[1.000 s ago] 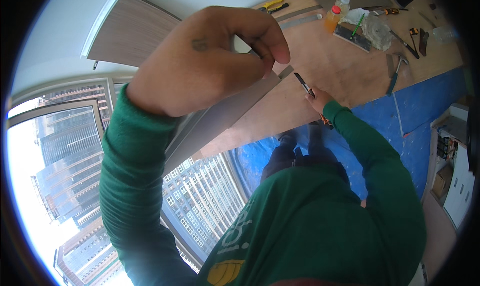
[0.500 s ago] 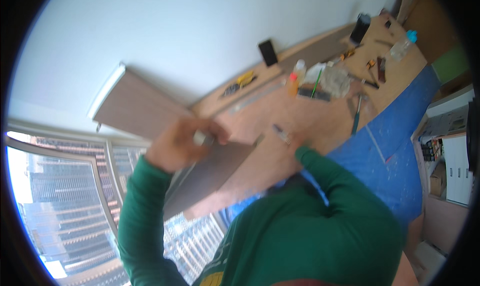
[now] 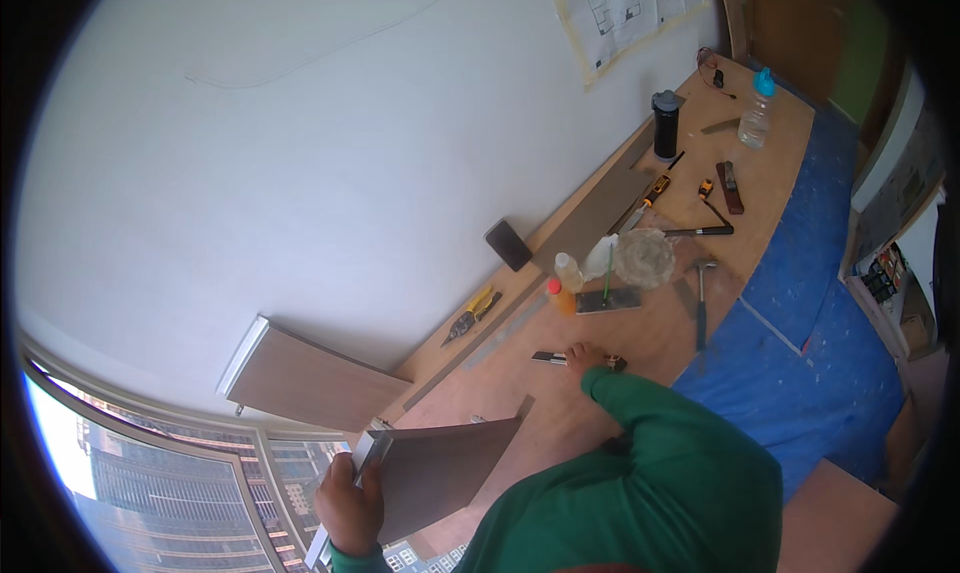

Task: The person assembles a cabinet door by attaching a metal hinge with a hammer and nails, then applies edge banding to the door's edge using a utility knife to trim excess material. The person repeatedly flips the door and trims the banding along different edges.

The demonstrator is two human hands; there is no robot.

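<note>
My left hand [image 3: 350,505] is closed on the end of a grey-brown panel [image 3: 445,471], its fingers at the pale metallic edge strip [image 3: 368,451]. This panel lies tilted at the near left end of the wooden worktop [image 3: 490,378]. On the worktop, my right hand [image 3: 585,359] closes over a black-and-silver utility knife [image 3: 548,358]. The knife's tip points left and its rear end shows to the right of my fingers. Part of its body is hidden under them.
A second panel [image 3: 315,378] leans against the wall at left, near a window. Snips [image 3: 468,318], small bottles [image 3: 567,271], a plastic bowl [image 3: 643,258], a hammer [image 3: 701,303], a screwdriver [image 3: 655,193], a black flask [image 3: 666,128] and a water bottle [image 3: 758,113] stand or lie farther along. Blue sheeting [image 3: 770,333] lies right.
My left hand, earlier raised over the panel, is now at its end edge. The knife under my right hand has turned to lie more sideways. The view has shifted, showing more wall.
</note>
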